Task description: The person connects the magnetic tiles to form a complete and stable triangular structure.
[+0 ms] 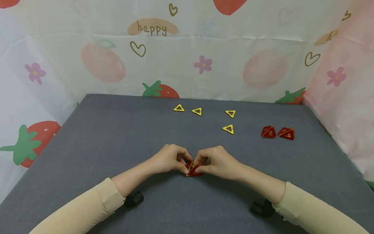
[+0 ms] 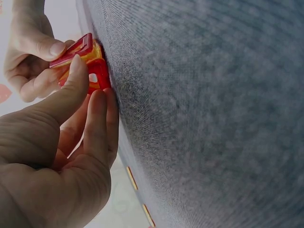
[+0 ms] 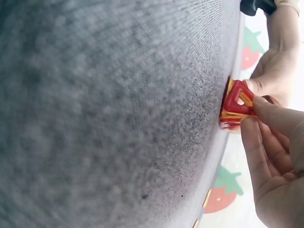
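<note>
Low over the near middle of the cloth, both hands hold a small cluster of red and yellow triangular pieces (image 1: pixel 196 171). My left hand (image 1: pixel 169 160) pinches its left side between thumb and fingers. From the right, my right hand (image 1: pixel 220 163) pinches a red triangular piece (image 3: pixel 231 105) with a hollow centre. The left wrist view shows the cluster's red frame (image 2: pixel 85 45) tilted, with yellow against it. Its lower edge is at the cloth. Fingers hide part of the cluster, so how its pieces join cannot be made out.
Several yellow hollow triangles, one of them nearest (image 1: pixel 232 129), lie apart toward the back of the grey cloth (image 1: pixel 117 130). Right of them are two red raised triangular pieces, left (image 1: pixel 268 132) and right (image 1: pixel 287 134), side by side. A printed curtain (image 1: pixel 181 68) hangs behind the table.
</note>
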